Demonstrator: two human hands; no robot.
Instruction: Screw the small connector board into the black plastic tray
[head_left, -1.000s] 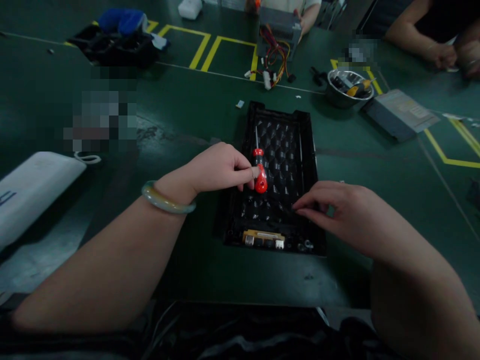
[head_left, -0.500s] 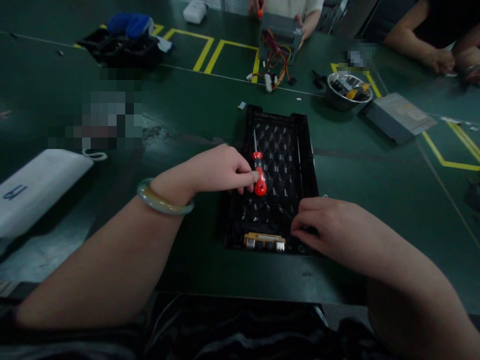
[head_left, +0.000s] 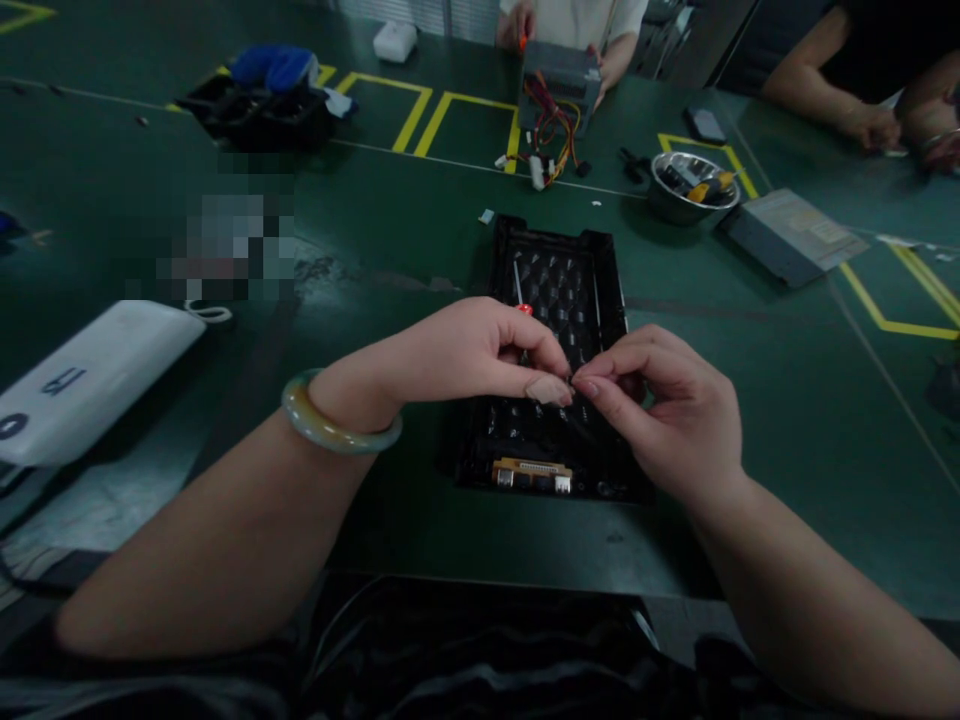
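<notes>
A black plastic panel (head_left: 551, 290) with a patterned inside lies on the green table. Near its front edge sits a small orange circuit board (head_left: 532, 468) with metal ports. My left hand (head_left: 495, 350) is over the panel, thumb and fingers pinched; a jade bangle circles the wrist. My right hand (head_left: 660, 405) meets it fingertip to fingertip, also pinched. Whatever lies between the fingertips is too small to make out. Beneath my left hand, a screwdriver (head_left: 525, 309) with a red handle rests on the panel, mostly hidden, its shaft pointing away.
Behind the panel, a person holds a grey power supply (head_left: 555, 85) with loose cables. A metal bowl of tools (head_left: 694, 205) and a grey metal box (head_left: 795, 235) stand right. A black tray (head_left: 255, 110) and a white case (head_left: 97, 380) are left. Another person's arms rest at far right.
My left hand has moved right, off the screwdriver handle. My right hand has risen from the panel's right edge, and the fingertips of both hands have come together.
</notes>
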